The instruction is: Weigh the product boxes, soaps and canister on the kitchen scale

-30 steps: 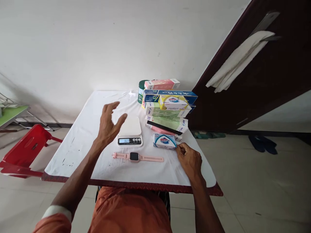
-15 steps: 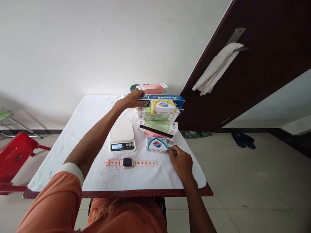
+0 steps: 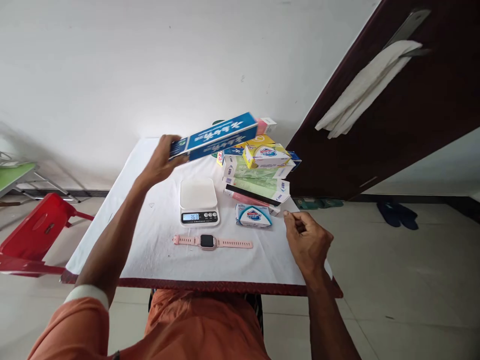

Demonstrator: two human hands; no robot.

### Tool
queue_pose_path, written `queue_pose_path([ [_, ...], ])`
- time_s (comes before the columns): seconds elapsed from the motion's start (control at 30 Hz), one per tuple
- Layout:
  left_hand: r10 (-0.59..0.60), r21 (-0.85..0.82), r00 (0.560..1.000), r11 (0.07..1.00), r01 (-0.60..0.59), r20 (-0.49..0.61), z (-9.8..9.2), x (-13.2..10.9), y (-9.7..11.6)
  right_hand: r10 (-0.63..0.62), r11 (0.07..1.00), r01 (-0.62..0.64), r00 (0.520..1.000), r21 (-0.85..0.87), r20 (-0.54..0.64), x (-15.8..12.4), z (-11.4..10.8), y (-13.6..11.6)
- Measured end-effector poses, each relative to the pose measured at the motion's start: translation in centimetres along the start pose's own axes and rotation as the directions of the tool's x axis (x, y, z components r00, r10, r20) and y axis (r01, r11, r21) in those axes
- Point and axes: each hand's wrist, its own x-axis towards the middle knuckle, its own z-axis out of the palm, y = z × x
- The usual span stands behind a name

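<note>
My left hand [image 3: 161, 159] grips one end of a long blue box [image 3: 215, 136] and holds it tilted in the air above the white kitchen scale [image 3: 198, 201], whose display is lit. My right hand [image 3: 308, 241] hovers loosely curled and empty near the table's right edge, just right of a blue-and-white soap box [image 3: 254, 216]. A pink smartwatch [image 3: 212, 242] lies flat in front of the scale. Behind the soap box stands a pile of green, pink and yellow boxes [image 3: 258, 175].
The white-covered table [image 3: 150, 240] has a dark red front edge. A red plastic chair [image 3: 33, 235] stands to the left. A dark brown door [image 3: 412, 110] with a white cloth [image 3: 367, 85] hung on it stands at the right, with shoes [image 3: 397, 216] on the tiled floor.
My left hand reached to the pile, took the long blue box and lifted it up and to the left. My right hand rose off the table and moved away from the soap box.
</note>
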Motion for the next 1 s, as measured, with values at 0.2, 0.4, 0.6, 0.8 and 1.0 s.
queue_pose_path([
  [0.2,-0.2,0.074,0.975,0.978,0.193,0.101,-4.7,-10.3,-2.5,-0.159,0.984,0.151,0.983,0.092,0.095,-0.6,1.6,-4.0],
  [0.4,-0.225,-0.023,0.945,0.971,0.237,0.239,-1.0,-12.7,-2.6,-0.284,0.942,0.246,0.946,0.23,0.153,-2.1,4.1,-6.4],
  [0.6,-0.202,-0.056,0.945,0.973,0.223,0.256,1.4,-11.5,-3.0,-0.335,0.919,0.254,0.907,0.301,0.256,-3.7,5.1,-5.6],
  [0.8,-0.224,-0.078,0.941,0.965,0.25,0.255,1.4,-12.0,-3.3,-0.392,0.892,0.261,0.852,0.368,0.348,-4.0,5.9,-4.9],
  [1.0,-0.315,-0.068,0.947,0.945,0.32,0.07,0.1,-12.6,-2.8,-0.369,0.895,0.251,0.88,0.368,0.299,-3.8,5.3,-4.8],
])
